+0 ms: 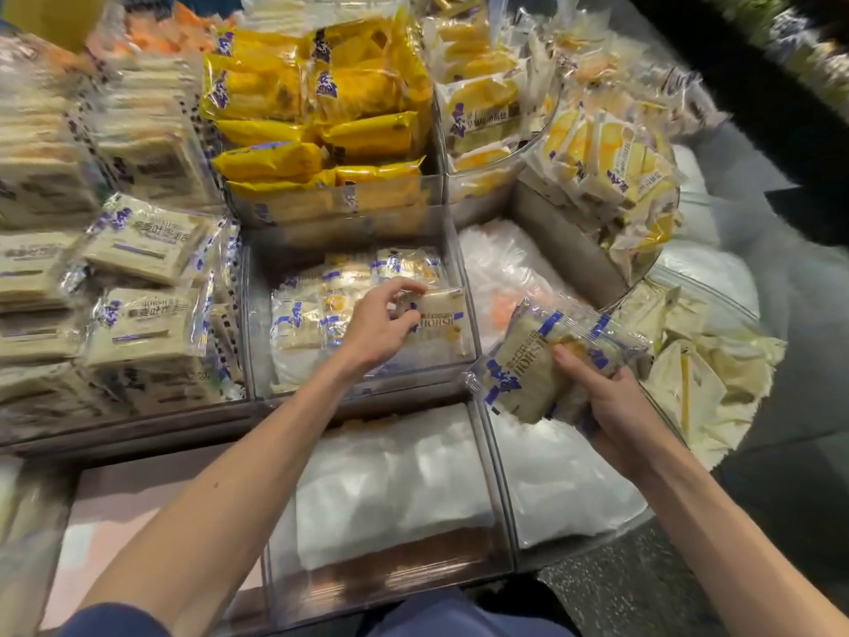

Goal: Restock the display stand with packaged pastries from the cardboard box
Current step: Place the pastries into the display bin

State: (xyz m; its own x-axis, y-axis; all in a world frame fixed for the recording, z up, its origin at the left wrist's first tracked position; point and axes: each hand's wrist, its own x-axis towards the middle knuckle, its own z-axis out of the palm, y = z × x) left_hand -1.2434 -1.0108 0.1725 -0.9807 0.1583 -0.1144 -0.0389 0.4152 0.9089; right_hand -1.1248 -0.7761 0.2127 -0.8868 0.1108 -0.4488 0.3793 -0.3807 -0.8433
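A clear acrylic bin point(262, 324) in the middle of the display stand holds several white pastry packets with blue print. My left hand point(376, 321) reaches into it and pinches one white packet point(443, 321) at the bin's right side. My right hand point(606, 397) grips a small stack of the same blue-and-white packets point(528, 365) just right of that bin, above a lower compartment. No cardboard box is in view.
Yellow-wrapped pastries point(317, 94) fill the bin behind. Sandwich-style packets point(142, 246) are stacked on the left. Round tiers point(615, 177) on the right hold yellow-filled packets. The front compartments point(395, 489) are lined with white plastic. Dark floor lies to the right.
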